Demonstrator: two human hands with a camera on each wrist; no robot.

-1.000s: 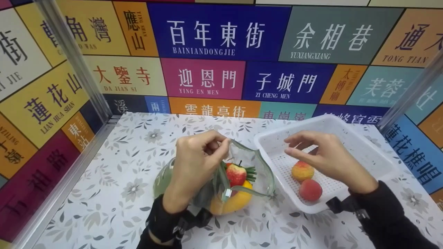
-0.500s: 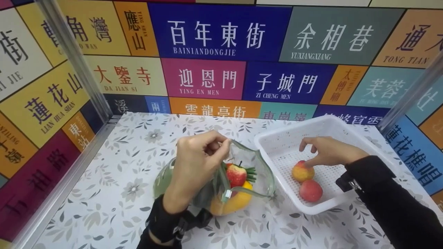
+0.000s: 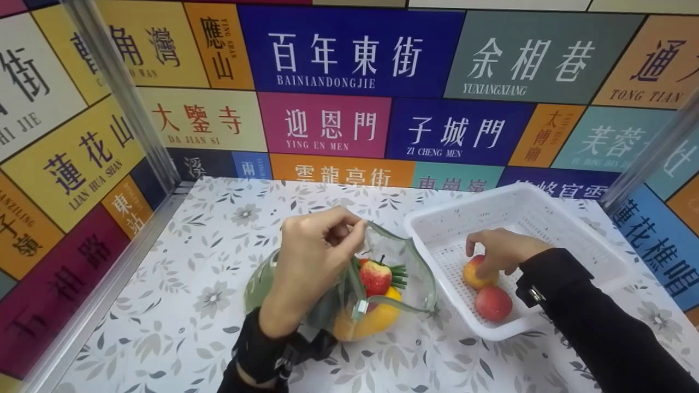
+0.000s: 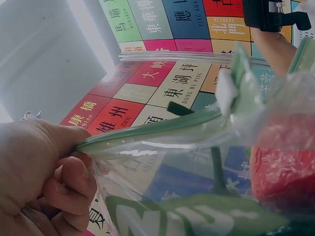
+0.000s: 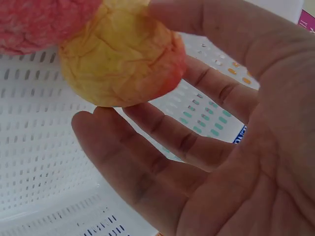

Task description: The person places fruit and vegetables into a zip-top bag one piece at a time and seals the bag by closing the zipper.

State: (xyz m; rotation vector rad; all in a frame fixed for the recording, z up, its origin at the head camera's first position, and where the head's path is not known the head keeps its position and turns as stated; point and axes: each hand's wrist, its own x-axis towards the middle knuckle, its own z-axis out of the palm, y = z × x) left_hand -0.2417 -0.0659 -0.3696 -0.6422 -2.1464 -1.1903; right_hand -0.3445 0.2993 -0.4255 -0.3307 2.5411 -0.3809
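My left hand (image 3: 317, 256) pinches the green zip edge of a clear zip-lock bag (image 3: 420, 256), with its mouth spread. Inside the bag lie a small red-and-yellow apple (image 3: 375, 277), a yellow curved fruit (image 3: 377, 322) and some green stalks (image 3: 398, 277). In the left wrist view the thumb and curled index finger hold the green seal (image 4: 162, 129). My right hand (image 3: 505, 252) reaches into a white basket (image 3: 469, 322), its thumb and fingers curled round a yellow-red peach (image 5: 123, 59). A redder peach (image 3: 493, 303) lies against it, nearer the basket's front.
Both the bag and the basket stand on a flower-patterned tabletop (image 3: 213, 300), the basket to the right. Panels of coloured signs (image 3: 338, 125) rise behind and on both sides. A metal post (image 3: 117, 93) runs up at the back left corner.
My right hand has gone down from above the basket onto the yellow-red peach, and its fingers have closed round it. The left hand has kept its hold on the bag's edge.
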